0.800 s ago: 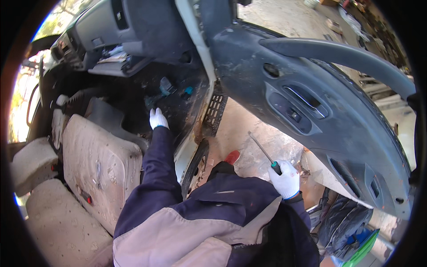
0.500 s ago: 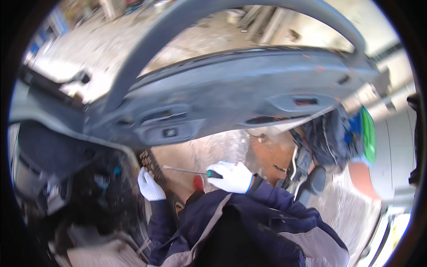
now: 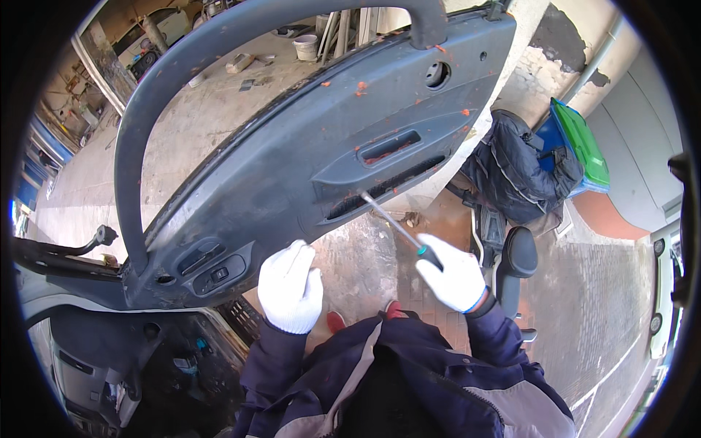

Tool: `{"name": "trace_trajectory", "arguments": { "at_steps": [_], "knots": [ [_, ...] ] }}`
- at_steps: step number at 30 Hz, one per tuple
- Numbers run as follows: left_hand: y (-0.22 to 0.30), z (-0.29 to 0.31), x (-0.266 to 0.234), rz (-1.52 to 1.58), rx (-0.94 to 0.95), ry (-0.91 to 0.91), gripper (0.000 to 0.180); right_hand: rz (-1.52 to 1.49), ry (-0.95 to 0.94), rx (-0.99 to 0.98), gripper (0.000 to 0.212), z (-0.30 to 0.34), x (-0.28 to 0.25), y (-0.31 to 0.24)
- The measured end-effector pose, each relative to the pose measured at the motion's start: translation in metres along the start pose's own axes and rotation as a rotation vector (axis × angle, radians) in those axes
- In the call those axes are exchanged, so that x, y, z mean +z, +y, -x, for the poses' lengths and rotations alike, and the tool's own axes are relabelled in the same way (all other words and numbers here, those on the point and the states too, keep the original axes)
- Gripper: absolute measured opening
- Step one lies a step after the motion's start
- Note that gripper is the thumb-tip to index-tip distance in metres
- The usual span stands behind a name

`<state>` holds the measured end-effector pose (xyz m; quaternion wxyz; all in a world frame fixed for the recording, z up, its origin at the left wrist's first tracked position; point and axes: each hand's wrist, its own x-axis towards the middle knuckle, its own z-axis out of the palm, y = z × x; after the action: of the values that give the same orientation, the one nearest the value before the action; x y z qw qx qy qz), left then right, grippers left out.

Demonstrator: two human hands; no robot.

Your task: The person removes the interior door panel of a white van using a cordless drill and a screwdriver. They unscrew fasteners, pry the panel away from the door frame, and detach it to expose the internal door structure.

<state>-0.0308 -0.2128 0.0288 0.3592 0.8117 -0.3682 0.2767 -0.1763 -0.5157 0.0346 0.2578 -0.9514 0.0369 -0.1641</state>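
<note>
My right hand, in a white knit glove, is closed round the dark and green handle of a screwdriver. The long shaft points up and left, its tip over the grey car door panel just under the pull handle recess; whether it touches cannot be told. My left hand, gloved alike, is held up near the panel's lower edge. Its fingers are stretched and the thumb stands a little apart, with nothing seen in it. Orange-red bits cling to the panel, which has a round hole near its far end.
A dark window frame arches over the door. The car's dark interior lies at lower left. To the right stand a scooter seat, a dark padded jacket and a blue bin with a green lid. A white bucket stands behind.
The view has swung toward the panel's far end. My right hand has moved right, and the screwdriver now points up at the panel instead of left. My left hand has risen toward the panel.
</note>
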Motion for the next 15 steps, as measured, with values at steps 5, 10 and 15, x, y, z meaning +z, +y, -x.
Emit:
{"name": "trace_trajectory", "arguments": {
  "at_steps": [5, 10, 15],
  "knots": [
    [0.016, -0.064, 0.03, -0.167, 0.201, -0.114, 0.039, 0.144, 0.044, 0.044, 0.052, 0.004, -0.076, 0.015],
    [0.024, -0.116, 0.067, -0.291, 0.253, -0.132, 0.036, 0.235, -0.027, 0.124, 0.049, -0.013, -0.13, 0.013],
    [0.021, -0.121, 0.087, -0.324, 0.171, -0.109, 0.028, 0.299, -0.137, -0.057, 0.047, -0.038, -0.156, 0.009]
  ]
}}
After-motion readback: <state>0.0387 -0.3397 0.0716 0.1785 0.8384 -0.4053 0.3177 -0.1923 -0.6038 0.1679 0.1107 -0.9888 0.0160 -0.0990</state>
